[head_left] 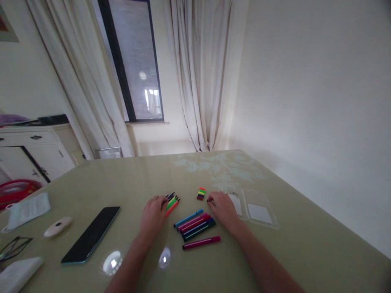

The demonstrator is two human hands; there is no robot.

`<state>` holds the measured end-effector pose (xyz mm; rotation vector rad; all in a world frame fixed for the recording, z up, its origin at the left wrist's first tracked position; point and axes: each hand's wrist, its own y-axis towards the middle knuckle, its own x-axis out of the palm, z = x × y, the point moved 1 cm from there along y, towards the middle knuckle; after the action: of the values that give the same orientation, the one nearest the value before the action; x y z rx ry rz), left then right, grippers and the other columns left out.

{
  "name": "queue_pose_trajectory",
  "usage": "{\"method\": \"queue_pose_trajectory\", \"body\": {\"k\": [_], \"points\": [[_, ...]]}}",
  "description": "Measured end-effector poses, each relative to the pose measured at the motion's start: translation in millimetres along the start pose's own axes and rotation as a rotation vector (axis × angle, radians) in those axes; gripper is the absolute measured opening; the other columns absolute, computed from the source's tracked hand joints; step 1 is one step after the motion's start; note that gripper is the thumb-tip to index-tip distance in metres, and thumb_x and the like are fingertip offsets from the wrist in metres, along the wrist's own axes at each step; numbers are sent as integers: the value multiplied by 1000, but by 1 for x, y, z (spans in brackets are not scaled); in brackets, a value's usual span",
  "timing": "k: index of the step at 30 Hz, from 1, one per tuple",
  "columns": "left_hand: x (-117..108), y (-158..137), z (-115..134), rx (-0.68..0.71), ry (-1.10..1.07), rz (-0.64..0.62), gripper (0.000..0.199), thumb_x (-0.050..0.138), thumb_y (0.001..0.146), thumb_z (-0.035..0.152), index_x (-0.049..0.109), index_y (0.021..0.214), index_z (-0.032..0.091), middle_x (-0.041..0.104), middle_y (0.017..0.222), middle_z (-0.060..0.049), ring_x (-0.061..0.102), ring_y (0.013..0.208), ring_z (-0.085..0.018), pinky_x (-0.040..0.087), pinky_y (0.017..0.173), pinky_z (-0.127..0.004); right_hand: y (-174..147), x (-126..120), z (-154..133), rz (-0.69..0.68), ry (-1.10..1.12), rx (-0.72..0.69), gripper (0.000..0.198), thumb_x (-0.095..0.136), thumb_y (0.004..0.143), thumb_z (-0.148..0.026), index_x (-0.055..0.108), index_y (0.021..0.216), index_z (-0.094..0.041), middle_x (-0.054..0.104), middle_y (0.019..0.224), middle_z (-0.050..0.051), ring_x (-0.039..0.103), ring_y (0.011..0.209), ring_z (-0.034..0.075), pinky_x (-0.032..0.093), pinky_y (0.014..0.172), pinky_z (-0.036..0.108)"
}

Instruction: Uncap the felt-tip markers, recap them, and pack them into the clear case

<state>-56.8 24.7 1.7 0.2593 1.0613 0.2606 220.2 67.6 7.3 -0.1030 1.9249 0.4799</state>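
My left hand (153,213) is closed at the near side of a bunch of uncapped felt-tip markers (173,204), orange, green, yellow and dark, with their tips pointing away to the right. My right hand (222,205) has its fingertips pinched at a small dark piece that looks like a marker cap (208,200). Just left of it, several bright marker caps (200,193) lie side by side in a row. Between my forearms rest several capped markers (195,224) in blue, pink, red and dark colours. One magenta marker (201,243) lies apart, nearer to me.
A clear plastic case (262,208) lies opened flat beside my right hand, partly behind it. On the left are a phone (91,235), a white oval object (58,227), a face mask (29,211) and glasses (15,247). A wall borders the table (143,175) on the right.
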Motion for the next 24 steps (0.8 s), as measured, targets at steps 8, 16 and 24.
{"method": "queue_pose_trajectory", "body": {"k": [8, 16, 24], "points": [[-9, 1, -17, -88, 211, -103, 24, 48, 96, 23, 72, 94, 21, 72, 95, -8, 66, 96, -26, 47, 86, -34, 3, -1, -3, 68, 660, -2, 22, 67, 86, -26, 74, 106, -20, 79, 98, 7, 71, 89, 23, 51, 78, 34], [-6, 2, -20, -57, 179, -36, 25, 48, 95, 26, 72, 98, 20, 71, 102, -10, 64, 102, -28, 47, 94, -39, 6, -5, -8, 25, 1086, -39, 26, 68, 87, -41, 73, 103, -20, 77, 103, 8, 73, 98, 24, 56, 91, 40], [1, -2, 21, 141, -331, -68, 26, 47, 97, 37, 67, 105, 23, 75, 106, -7, 68, 101, -26, 51, 93, -41, 3, -8, -14, 46, 1135, -63, 28, 68, 89, -45, 72, 101, -20, 74, 100, 7, 73, 97, 22, 57, 91, 38]]}}
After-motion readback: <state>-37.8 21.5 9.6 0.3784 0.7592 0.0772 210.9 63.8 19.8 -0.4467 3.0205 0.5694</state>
